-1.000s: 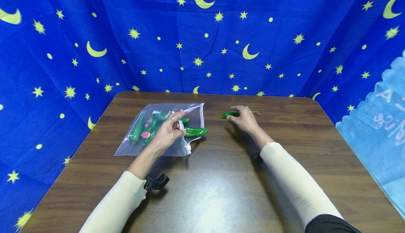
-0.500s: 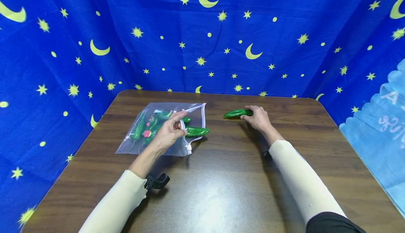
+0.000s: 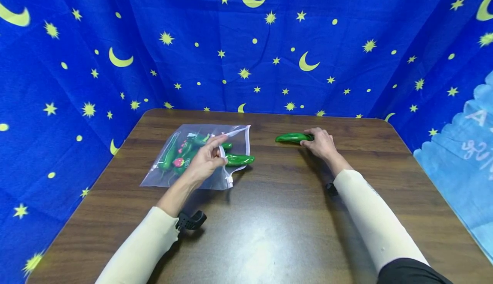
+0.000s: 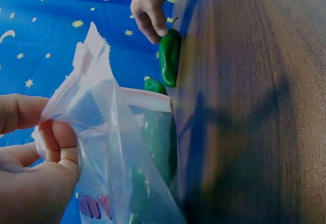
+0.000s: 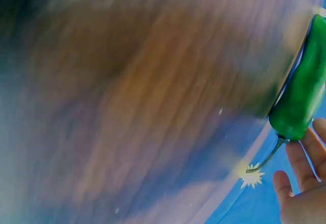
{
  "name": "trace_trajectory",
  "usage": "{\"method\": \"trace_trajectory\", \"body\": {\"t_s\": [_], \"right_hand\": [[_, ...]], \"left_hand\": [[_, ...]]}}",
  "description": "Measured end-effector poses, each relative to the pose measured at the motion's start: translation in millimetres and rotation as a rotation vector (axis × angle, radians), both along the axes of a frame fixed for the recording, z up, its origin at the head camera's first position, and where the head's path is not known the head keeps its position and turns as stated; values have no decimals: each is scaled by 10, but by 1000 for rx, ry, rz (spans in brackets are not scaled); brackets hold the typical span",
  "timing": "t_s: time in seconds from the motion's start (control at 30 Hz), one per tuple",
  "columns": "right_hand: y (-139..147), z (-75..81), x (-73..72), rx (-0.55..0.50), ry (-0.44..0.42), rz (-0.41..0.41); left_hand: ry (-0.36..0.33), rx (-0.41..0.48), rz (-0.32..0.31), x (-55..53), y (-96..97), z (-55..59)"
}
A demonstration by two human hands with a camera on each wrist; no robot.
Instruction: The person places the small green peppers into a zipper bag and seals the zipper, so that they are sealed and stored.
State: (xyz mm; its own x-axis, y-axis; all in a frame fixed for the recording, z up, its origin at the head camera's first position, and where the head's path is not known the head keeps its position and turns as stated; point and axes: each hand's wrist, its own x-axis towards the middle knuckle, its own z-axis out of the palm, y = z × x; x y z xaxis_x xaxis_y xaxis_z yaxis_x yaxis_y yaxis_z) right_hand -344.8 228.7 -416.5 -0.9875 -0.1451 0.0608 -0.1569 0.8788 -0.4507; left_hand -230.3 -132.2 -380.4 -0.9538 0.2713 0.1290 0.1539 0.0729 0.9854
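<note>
In the head view my left hand (image 3: 205, 164) pinches the upper edge of a clear zip bag (image 3: 209, 182) between thumb and fingers, lifting its mouth. The bag lies on the table with several green peppers inside. One green pepper (image 3: 239, 160) sticks out through the mouth. To the right, my right hand (image 3: 320, 143) holds another long green pepper (image 3: 290, 138) by its stem end, the tip facing left. The left wrist view shows this pepper (image 4: 169, 61) below the fingertips. Its thin stem shows in the right wrist view, beside the hand (image 5: 305, 178).
A brown wooden table (image 3: 292, 215) spans the work area. A blue curtain (image 3: 215, 31) with moons and stars surrounds its back and sides. A light blue cloth (image 3: 458, 147) hangs at the right. Pink print marks the bag.
My right hand has slid right along the pepper from its middle to its stem end, and the pepper has shifted slightly right. My left hand keeps holding the bag's edge.
</note>
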Motion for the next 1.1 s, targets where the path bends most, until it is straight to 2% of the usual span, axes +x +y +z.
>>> {"method": "trace_trajectory", "body": {"t_s": [0.47, 0.97, 1.1], "right_hand": [[141, -26, 43, 52, 13, -32], [186, -30, 136, 22, -44, -23], [195, -62, 197, -7, -31, -10]], "left_hand": [[-5, -16, 11, -1, 8, 4], [-2, -25, 17, 14, 8, 23], [-10, -20, 15, 18, 6, 17]]}}
